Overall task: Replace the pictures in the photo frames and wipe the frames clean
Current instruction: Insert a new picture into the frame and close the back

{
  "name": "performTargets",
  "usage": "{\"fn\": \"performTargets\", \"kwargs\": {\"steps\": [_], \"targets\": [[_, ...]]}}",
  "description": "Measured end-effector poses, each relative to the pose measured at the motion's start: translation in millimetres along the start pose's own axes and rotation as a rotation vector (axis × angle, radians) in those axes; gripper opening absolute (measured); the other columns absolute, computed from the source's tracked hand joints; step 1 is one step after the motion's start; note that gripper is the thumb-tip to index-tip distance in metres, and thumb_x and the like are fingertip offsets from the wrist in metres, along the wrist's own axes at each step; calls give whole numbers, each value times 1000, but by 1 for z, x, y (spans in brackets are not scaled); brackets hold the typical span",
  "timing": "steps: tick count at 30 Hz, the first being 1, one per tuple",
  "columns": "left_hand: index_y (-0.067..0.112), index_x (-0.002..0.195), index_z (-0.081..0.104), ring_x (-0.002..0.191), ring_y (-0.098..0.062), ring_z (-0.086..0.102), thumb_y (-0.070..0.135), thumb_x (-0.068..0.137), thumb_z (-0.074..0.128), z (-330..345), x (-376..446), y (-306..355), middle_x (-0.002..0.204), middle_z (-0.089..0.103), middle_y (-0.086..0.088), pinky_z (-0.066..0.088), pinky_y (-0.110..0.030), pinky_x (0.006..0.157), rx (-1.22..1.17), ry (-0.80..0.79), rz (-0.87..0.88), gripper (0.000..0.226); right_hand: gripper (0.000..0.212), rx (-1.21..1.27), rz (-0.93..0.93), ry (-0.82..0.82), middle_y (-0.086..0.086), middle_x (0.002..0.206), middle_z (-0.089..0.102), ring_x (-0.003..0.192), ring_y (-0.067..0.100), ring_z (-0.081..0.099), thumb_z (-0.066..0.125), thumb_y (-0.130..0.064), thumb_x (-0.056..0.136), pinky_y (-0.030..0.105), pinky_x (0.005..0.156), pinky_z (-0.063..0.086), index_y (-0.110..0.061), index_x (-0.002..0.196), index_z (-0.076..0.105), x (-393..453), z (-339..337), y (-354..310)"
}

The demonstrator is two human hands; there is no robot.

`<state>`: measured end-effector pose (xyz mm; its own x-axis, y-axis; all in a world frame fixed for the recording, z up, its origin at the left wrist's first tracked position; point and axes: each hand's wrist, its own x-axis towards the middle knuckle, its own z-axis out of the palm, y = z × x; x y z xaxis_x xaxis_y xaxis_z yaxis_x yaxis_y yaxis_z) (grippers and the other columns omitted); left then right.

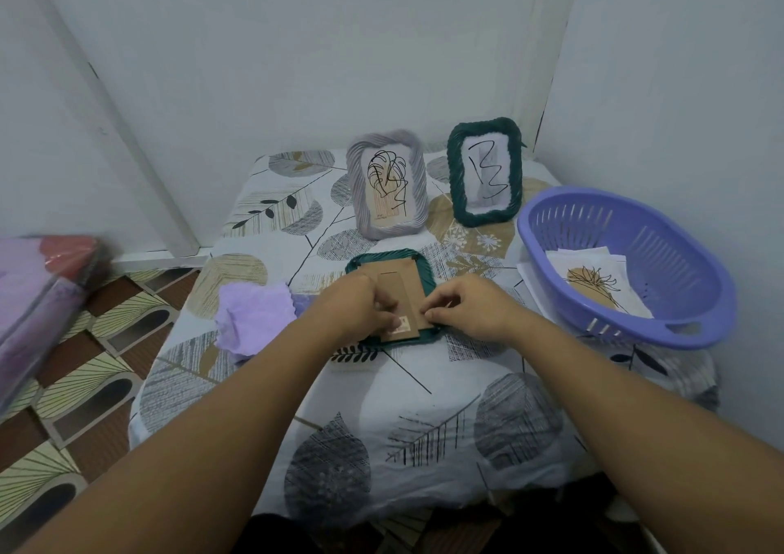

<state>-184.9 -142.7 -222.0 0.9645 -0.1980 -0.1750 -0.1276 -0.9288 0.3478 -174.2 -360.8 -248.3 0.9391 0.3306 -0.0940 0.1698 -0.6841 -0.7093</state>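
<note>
Head view, looking down on a small table (407,383) under a leaf-print cloth. Centre: green frame (392,258) lying face down, brown backboard (396,294) up, long axis running away from the body. Left hand (360,303) on the backboard's near left part, fingers curled, seemingly pinching at its lower edge. Right hand (466,307) at the near right corner, fingertips pinched on the edge or a tab there (too small to tell which). Both hands equally close, directly over the work. Beyond, standing upright: grey frame (386,184) and second green frame (485,171), each holding a line drawing. Left: purple cloth (254,316), just beside the frame. Right: purple basket (628,265) holding loose pictures (594,286).
</note>
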Motion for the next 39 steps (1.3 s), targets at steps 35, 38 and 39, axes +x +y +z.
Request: {"fn": "performTargets", "kwargs": {"steps": [35,38,39], "targets": [[27,124,75,109,-18,59,44,87,80,10,7,-7,107,57,2,43,-25,86,-88,24,-30,41,9,-86,97,7,-11,76,72,71,2,64,84,-18,81,16,61,43,-23,77,77,-9,-1,-14],[27,123,75,109,-18,60,43,86,80,10,6,-7,112,61,2,46,-26,89,-102,24,-33,41,8,-48,141,2,-10,75,73,70,3,63,86,-19,80,18,60,43,-22,77,79,-7,-3,-16],[27,124,75,110,-18,60,43,86,81,10,6,-7,112,60,2,46,-26,89,-107,24,-34,41,8,-47,150,2,-10,74,73,70,3,63,86,-19,80,18,59,42,-21,78,79,-6,-3,-16]]}}
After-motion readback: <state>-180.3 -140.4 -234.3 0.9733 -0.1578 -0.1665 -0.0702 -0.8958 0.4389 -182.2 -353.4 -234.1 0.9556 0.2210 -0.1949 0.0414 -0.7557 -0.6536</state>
